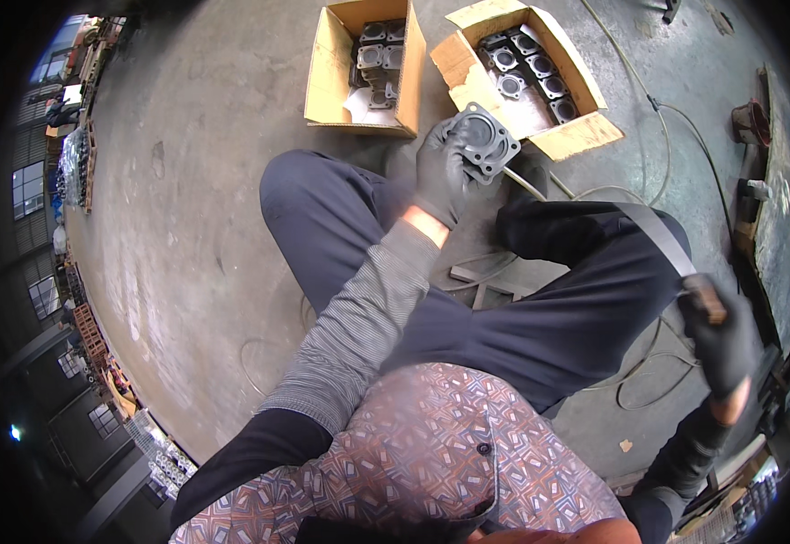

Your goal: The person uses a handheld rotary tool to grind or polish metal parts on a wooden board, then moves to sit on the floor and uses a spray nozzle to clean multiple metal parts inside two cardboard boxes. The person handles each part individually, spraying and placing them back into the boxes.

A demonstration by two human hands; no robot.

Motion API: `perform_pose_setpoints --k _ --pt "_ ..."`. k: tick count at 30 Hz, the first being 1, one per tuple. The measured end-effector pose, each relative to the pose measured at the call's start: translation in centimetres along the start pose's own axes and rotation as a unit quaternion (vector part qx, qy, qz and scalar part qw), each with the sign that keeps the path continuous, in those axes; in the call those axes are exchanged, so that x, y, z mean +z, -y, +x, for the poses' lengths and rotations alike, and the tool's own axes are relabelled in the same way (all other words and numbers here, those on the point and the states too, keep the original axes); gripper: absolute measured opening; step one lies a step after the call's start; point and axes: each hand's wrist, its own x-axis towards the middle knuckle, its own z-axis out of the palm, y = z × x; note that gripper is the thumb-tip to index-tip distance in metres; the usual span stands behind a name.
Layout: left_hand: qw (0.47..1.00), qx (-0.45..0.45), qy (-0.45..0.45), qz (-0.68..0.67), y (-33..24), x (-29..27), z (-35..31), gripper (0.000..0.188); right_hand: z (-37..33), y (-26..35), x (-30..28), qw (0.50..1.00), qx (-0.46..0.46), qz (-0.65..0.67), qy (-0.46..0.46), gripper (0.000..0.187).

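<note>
My left hand (440, 170), in a dark glove, is closed around a grey metal casting (488, 140) with a round bore and bolt holes in its flange. It holds the part up in front of my knees, just short of the cardboard boxes. Off to the right, my gloved right hand (721, 334) grips a flat metal file (659, 238) by its brown handle. The file's blade points up and left, over my right knee, apart from the casting. My right hand is somewhat blurred.
Two open cardboard boxes hold similar castings: the left box (322, 77) and the right box (581, 136). A hose (635, 77) runs over the concrete floor (195, 181) and loops near my right leg. A metal plate (789, 208) stands at the right. Metal bars (494, 276) lie between my legs.
</note>
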Motion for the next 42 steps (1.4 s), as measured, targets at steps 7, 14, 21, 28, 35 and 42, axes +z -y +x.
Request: perform_pose_setpoints --k 7,14,21,28,35,42 --pt "0.999 -0.049 -0.001 -0.017 -0.7 -1.5 -0.9 0.028 -0.5 1.0 0.4 0.990 0.106 0.096 0.005 0.034" --pt "0.877 -0.278 0.166 -0.356 -1.9 -3.5 -0.5 0.025 -1.6 2.2 -0.4 0.987 0.079 0.120 0.065 0.025" --pt "0.864 -0.281 0.099 -0.406 -2.9 -3.0 -1.1 0.026 -3.3 0.9 -1.8 0.968 0.112 0.219 0.047 0.025" --pt "0.902 -0.222 0.062 -0.365 -3.1 -2.3 -2.3 0.031 -3.7 1.7 -0.8 0.993 0.013 0.091 0.077 0.025" --pt "0.975 -0.115 0.129 -0.139 -6.1 -1.4 -3.2 0.045 -1.8 3.5 -1.7 0.997 0.020 0.074 0.029 0.028" --pt "0.987 -0.062 0.134 0.063 -21.3 -1.9 0.1 0.033 9.5 4.2 -0.4 0.974 -0.126 0.185 -0.033 0.032"
